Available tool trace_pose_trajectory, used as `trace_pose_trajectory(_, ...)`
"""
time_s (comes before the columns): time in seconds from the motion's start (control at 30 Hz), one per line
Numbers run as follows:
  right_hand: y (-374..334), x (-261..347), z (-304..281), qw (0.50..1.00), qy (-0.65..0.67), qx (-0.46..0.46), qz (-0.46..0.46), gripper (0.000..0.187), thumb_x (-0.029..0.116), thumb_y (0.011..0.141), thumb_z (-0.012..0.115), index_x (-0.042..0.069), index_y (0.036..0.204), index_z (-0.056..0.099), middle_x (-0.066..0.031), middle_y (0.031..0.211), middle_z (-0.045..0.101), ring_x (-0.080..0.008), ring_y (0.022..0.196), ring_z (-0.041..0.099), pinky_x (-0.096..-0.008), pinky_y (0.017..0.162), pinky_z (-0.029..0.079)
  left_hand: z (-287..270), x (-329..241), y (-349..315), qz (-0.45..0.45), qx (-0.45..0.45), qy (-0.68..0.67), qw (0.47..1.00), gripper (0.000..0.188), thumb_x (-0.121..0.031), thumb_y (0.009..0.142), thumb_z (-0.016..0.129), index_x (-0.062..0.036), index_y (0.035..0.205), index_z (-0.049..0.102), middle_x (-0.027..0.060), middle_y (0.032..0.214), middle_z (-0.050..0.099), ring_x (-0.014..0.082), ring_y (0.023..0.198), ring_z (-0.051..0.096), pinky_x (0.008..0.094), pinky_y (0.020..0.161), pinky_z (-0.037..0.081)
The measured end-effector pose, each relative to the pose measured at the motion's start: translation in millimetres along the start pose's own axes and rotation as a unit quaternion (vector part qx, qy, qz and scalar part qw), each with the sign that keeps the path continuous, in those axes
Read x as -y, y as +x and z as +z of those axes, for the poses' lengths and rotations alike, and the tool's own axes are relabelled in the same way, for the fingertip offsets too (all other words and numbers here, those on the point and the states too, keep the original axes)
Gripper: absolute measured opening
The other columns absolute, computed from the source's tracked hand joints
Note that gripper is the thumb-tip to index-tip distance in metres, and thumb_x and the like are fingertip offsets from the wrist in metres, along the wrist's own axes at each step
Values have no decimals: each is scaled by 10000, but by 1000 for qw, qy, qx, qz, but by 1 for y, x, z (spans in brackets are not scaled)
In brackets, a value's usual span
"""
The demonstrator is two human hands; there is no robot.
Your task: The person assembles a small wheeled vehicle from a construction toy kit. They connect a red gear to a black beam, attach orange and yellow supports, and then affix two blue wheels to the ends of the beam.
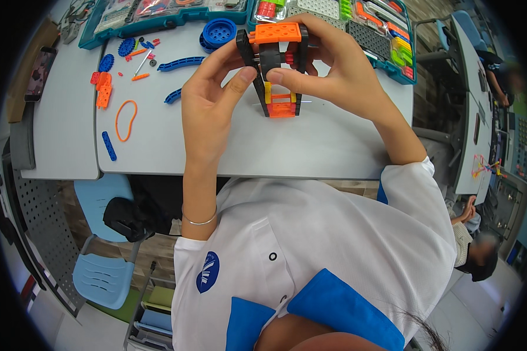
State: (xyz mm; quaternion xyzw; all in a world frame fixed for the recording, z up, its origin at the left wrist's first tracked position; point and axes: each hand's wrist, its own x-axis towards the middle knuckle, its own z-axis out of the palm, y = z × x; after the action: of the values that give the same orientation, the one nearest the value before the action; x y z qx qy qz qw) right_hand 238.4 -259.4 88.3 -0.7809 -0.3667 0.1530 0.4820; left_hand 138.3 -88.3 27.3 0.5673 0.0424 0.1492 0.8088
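Our blind spots
Right hand [344,77]: fingers partly hidden behind orange-black assembly [277,33]; we lose left teal case's [164,23] back at top edge.

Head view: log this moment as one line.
left hand: holding orange-and-black model | right hand: holding same model | table: orange band, blue strip left of model

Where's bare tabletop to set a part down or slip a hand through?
Widest: white tabletop between left forearm and right forearm, from the orange-and-black build to the near edge. Smaller: between orange band and left forearm; leftmost table, below the phone. Crowded: upper left, loose parts; far edge, teal cases.
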Motion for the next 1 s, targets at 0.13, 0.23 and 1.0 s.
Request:
trace_pose_trajectory(0.13, 1, -3, -1, 1000, -3, 11, -25, 474, 234, 811, 826, 41, 1185, 607, 18, 927, 605, -58, 759, 534, -205, 593, 421, -2, 0, 0, -5, 0, 5, 1000, 455, -38, 906, 704, 45, 1337, 581, 133, 1208, 655, 202, 1137, 611, 338, 960, 503)
trace_pose_trajectory(0.23, 2, -7, 1, 999, 25, -14, -46, 583, 363, 798, 838, -17, 1182, 618, -58, 904, 606, -121, 700, 555, -249, 558, 459, 1, 0, 0, 7, -13, 36, 999, 449, -21, 906, 701, 55, 1333, 586, 124, 1209, 633, 196, 1130, 612, 321, 933, 514)
trace_pose_trajectory(1.0, 2, 0, -10, 988, 141, 58, -12, 706, 388, 808, 826, 55, 1354, 528, -135, 1225, 514, -242, 1115, 565, -286, 712, 598, 30, -7, -20, 90, -70, 279, 953, 669, -17, 809, 772, 34, 1403, 471, 140, 1287, 514, 272, 1213, 572, 425, 1038, 472)
